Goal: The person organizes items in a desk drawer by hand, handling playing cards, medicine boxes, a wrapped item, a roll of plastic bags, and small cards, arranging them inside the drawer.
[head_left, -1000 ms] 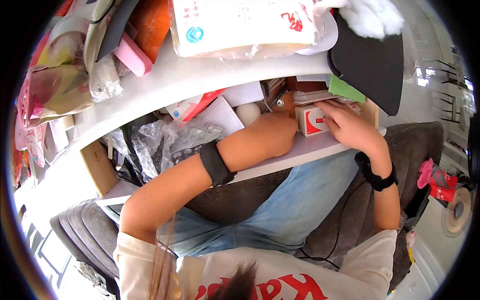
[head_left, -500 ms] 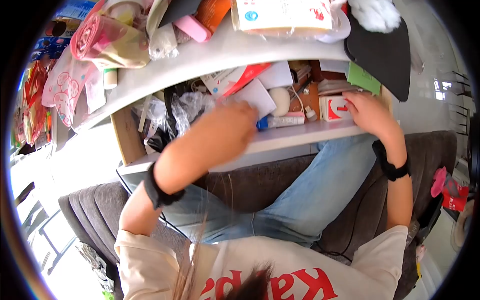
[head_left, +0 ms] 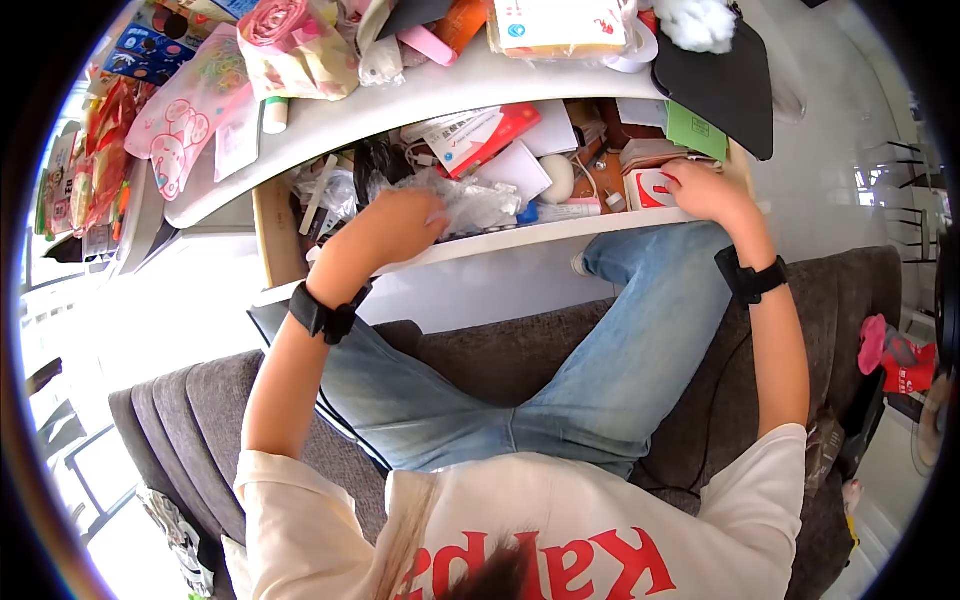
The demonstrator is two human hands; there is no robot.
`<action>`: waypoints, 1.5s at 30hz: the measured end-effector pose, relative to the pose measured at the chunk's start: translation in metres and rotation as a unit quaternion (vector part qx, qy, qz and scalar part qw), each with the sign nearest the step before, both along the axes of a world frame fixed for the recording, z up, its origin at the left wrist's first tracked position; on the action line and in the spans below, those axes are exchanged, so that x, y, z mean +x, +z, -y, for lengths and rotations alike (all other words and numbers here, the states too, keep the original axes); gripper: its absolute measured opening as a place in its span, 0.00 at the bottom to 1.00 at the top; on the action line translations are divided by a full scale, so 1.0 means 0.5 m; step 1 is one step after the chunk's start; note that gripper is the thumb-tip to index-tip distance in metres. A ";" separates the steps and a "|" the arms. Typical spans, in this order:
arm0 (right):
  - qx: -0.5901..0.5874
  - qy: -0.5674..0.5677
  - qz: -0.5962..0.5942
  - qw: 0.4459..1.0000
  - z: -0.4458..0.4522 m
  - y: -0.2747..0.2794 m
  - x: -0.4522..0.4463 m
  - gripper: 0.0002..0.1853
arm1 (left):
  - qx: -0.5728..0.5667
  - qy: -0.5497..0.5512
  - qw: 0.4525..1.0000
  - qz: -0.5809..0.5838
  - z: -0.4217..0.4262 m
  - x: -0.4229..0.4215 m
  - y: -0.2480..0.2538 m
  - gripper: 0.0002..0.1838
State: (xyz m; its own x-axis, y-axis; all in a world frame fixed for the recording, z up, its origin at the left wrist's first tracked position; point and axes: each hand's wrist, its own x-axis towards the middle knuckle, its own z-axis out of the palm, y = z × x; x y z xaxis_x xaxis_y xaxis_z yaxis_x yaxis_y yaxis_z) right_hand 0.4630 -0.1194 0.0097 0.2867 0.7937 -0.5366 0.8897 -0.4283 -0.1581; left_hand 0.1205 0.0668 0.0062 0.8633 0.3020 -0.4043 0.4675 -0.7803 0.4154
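Note:
An open drawer [head_left: 520, 236] full of small items lies across my lap. On its left side, my left hand [head_left: 395, 225] has curled fingers against a crumpled clear plastic bag [head_left: 475, 205]; its fingertips are partly hidden. At the right end, my right hand [head_left: 712, 192] grips the edge of a small red-and-white box [head_left: 648, 188]. Between my hands are a white card [head_left: 515, 170], a round white object [head_left: 557, 178], a white tube [head_left: 568, 209] and a white cable. Behind them is a red-and-white medicine-like box [head_left: 480, 140].
Above the drawer, the white tabletop [head_left: 400, 105] holds a rolled pink bag [head_left: 295, 50], a packaged pad [head_left: 560, 28], a glue stick [head_left: 275, 115] and a black mat [head_left: 715, 85]. A green card [head_left: 695, 132] sits at the drawer's right. A dark sofa [head_left: 560, 345] is beneath me.
My left hand has moved left in the drawer, and the clear plastic now lies farther right, over the tube's end. My right hand stays at the small box. The camera view has shifted.

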 end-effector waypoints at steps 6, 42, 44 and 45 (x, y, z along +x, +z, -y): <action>0.081 0.039 0.070 0.994 0.029 0.020 -0.041 0.14 | 0.001 0.031 0.997 0.074 -0.008 -0.066 0.011 0.12; 0.316 0.080 -0.199 0.924 -0.182 -0.003 -0.617 0.16 | -0.016 0.149 0.979 0.136 0.014 -0.196 0.057 0.40; 0.319 0.082 -0.196 0.924 -0.185 -0.005 -0.623 0.16 | -0.026 0.153 0.980 0.128 0.010 -0.200 0.055 0.38; 0.319 0.083 -0.197 0.923 -0.187 -0.005 -0.623 0.16 | -0.030 0.155 0.979 0.126 0.009 -0.199 0.055 0.37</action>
